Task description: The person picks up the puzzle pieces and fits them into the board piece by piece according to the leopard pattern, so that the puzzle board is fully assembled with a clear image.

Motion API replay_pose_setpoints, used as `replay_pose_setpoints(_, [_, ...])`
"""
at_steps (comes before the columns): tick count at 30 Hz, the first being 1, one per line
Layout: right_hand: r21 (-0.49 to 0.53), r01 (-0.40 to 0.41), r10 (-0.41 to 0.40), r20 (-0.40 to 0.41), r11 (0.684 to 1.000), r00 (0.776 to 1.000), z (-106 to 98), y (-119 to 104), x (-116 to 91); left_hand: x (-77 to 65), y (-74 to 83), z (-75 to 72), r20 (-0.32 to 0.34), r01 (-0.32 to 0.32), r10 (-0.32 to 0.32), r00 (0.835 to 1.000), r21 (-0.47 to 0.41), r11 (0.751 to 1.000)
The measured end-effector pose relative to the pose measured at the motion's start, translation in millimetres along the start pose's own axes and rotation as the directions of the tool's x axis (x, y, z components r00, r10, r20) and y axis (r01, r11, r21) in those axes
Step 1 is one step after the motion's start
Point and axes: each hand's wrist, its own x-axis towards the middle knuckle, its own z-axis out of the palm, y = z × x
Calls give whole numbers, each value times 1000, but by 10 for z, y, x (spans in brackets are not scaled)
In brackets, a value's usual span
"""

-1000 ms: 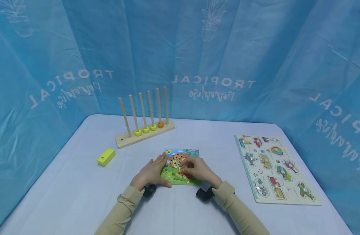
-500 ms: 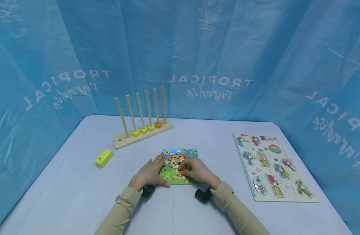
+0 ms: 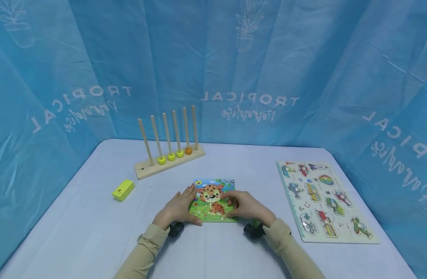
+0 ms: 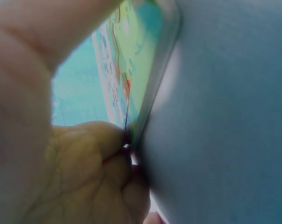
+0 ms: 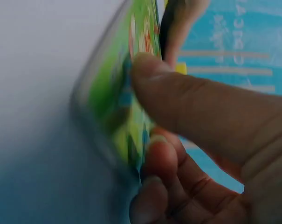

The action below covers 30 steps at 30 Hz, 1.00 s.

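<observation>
A leopard jigsaw puzzle (image 3: 207, 213) lies flat on the table between both hands; its cub picture looks whole from above. My left hand (image 3: 177, 207) rests along the puzzle's left side, its fingers fairly straight and thumb near the front corner. In the left wrist view the palm and fingers (image 4: 99, 154) lie close against the board's edge. My right hand (image 3: 249, 207) is over the right part of the puzzle, thumb and index finger apart with no piece visible between them. The right wrist view is blurred; its thumb (image 5: 154, 79) lies against the puzzle face, other fingers bent near the edge.
A wooden peg abacus (image 3: 171, 164) with several beads stands behind, to the left. A yellow block (image 3: 123, 190) lies at left, a vehicle knob puzzle board (image 3: 324, 201) at right. A small green thing (image 3: 256, 223) shows beside the right wrist. A blue curtain (image 3: 220, 66) rises behind the table.
My right hand has gone from pinching at the puzzle's middle to its right side, thumb and index finger now parted. The leopard's body shows whole now. My left hand stays put.
</observation>
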Motion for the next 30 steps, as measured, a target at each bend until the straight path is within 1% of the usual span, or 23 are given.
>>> replay_pose_setpoints(5, [60, -73, 78, -76, 995, 994, -171, 228, -263, 2, 11, 14, -2, 0, 0, 1000, 10, 1000])
replay_pose_setpoints(8, [110, -119, 132, -122, 987, 984, -252, 381, -453, 1, 19, 10, 3, 2, -2, 1000, 4, 1000])
replay_pose_setpoints(10, [159, -152, 175, -140, 976, 975, -283, 465, -564, -3, 23, 4, 4, 4, -4, 1000, 2, 1000])
replay_pose_setpoints(13, [223, -182, 215, -135, 958, 967, -308, 531, -690, -10, 26, -6, 2, 8, -8, 1000, -2, 1000])
replay_pose_setpoints(15, [234, -187, 217, -108, 954, 970, -314, 540, -755, -13, 25, -7, 0, 9, -9, 1000, -4, 1000])
replay_pose_setpoints(18, [173, -136, 148, -56, 975, 987, -309, 518, -821, -28, 21, -19, 0, 14, -14, 1000, -8, 1000])
replay_pose_setpoints(20, [120, -83, 88, -31, 989, 996, -304, 494, -844, -35, 19, -23, -1, 15, -15, 1000, -10, 1000])
replay_pose_setpoints(22, [64, -35, 37, -25, 997, 999, -305, 471, -842, -41, 18, -28, -4, 16, -16, 1000, -8, 1000])
replay_pose_setpoints(23, [41, -28, 29, -25, 999, 999, -308, 461, -826, -43, 19, -32, -6, 15, -15, 1000, -7, 1000])
replay_pose_setpoints(26, [-28, -40, 39, -36, 999, 999, -350, 418, -728, -43, 31, -39, -8, 11, -11, 1000, -6, 1000])
replay_pose_setpoints(28, [-59, -79, 76, -51, 995, 996, -381, 397, -621, -39, 41, -39, -7, 8, -8, 1000, -3, 1000])
replay_pose_setpoints(30, [-67, -125, 119, -86, 990, 989, -398, 371, -482, -37, 48, -36, -4, 8, -8, 1000, -5, 1000])
